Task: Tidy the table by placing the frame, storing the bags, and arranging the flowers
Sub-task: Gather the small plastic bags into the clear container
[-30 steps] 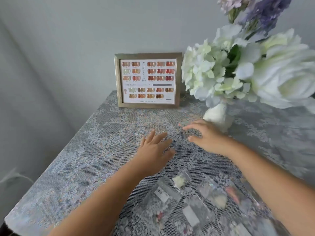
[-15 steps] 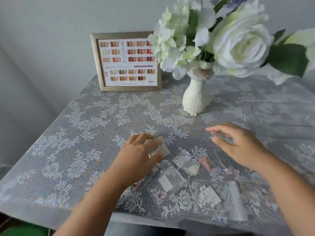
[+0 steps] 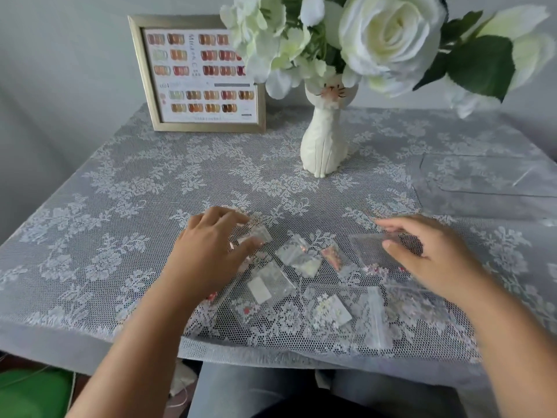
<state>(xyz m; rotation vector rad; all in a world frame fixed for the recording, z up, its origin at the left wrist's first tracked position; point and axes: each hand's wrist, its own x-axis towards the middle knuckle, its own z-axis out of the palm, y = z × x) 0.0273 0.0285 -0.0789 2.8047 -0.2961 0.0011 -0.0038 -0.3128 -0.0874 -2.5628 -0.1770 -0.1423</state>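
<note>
Several small clear bags point(image 3: 297, 256) holding tiny decorations lie scattered near the table's front edge. My left hand point(image 3: 211, 251) curls over the leftmost small bag point(image 3: 254, 236), thumb and fingers pinching it. On the right, my right hand point(image 3: 428, 257) hovers with fingers apart, its thumb resting on a larger clear bag point(image 3: 366, 247). The gold frame point(image 3: 141, 73) with a nail-colour chart stands upright at the back left against the wall. Beside it are white flowers point(image 3: 388, 34) in a white cat-shaped vase point(image 3: 324, 146).
A grey lace cloth point(image 3: 120, 191) covers the table. A flat clear sheet point(image 3: 488, 176) lies under the lace at the right. My knees in jeans point(image 3: 241, 387) show below the front edge, and something green point(image 3: 33, 393) sits on the floor at the left.
The view has tilted down and my hands have drawn back from the vase to the bags. My left hand closed on a small bag and the right reached the larger one.
</note>
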